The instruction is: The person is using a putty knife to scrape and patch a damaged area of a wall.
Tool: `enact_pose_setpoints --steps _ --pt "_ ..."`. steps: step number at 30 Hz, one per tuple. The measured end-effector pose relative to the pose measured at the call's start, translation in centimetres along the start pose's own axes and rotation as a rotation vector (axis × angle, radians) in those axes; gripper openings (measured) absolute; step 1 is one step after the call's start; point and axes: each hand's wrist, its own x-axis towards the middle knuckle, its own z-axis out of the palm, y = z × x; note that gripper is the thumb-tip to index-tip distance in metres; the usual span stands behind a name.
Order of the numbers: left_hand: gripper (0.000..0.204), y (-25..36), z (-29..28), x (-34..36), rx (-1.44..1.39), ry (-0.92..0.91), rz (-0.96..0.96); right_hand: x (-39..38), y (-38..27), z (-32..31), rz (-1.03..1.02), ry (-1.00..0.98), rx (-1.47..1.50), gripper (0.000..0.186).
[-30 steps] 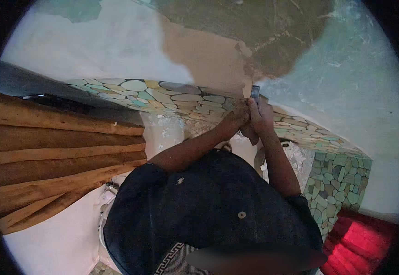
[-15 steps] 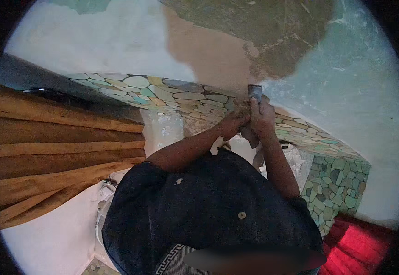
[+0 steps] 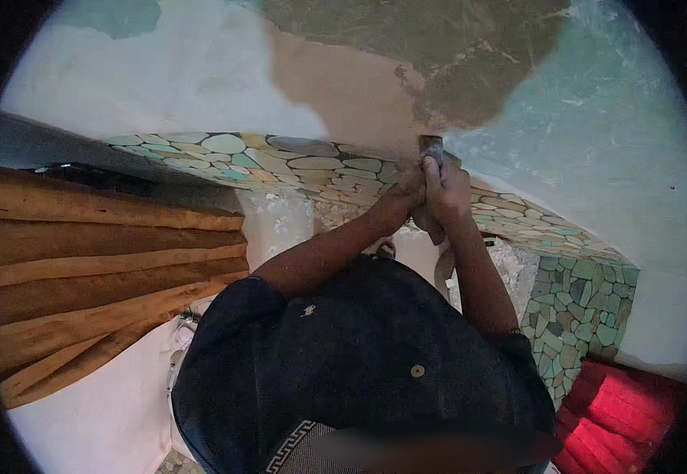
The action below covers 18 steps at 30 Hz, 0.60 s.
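Observation:
My right hand [image 3: 447, 192] is closed around a grey flat-bladed tool [image 3: 430, 144], thumb along it, with its tip at the plastered wall where a pinkish-beige patch [image 3: 343, 87] meets a darker grey-brown area [image 3: 478, 71]. My left hand [image 3: 406, 192] is closed just left of and against my right; what its fingers grip is hidden. Both hands are over the top of a band of pebble-pattern tiles [image 3: 319, 162]. Pale and bluish-green paint surrounds the bare patches.
A brown pleated curtain [image 3: 106, 284] hangs at the left, a red cloth [image 3: 620, 419] lies at lower right near green mosaic tiles [image 3: 572, 316]. A dusty pale surface [image 3: 276, 221] shows below the tile band. My torso fills the lower middle.
My hands and the tool have shifted slightly up and left in the view. A small pale flake seen below my hands half a second ago no longer shows there.

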Motion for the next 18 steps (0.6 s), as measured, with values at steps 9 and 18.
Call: enact_pose_setpoints --steps 9,18 --pt "0.049 -0.8 -3.5 1.1 0.347 0.071 -0.105 1.1 -1.6 0.4 -0.190 0.145 0.026 0.027" --pt "0.046 -0.3 -1.9 -0.2 0.784 0.119 0.020 0.4 0.2 1.5 0.063 -0.003 0.003 0.030"
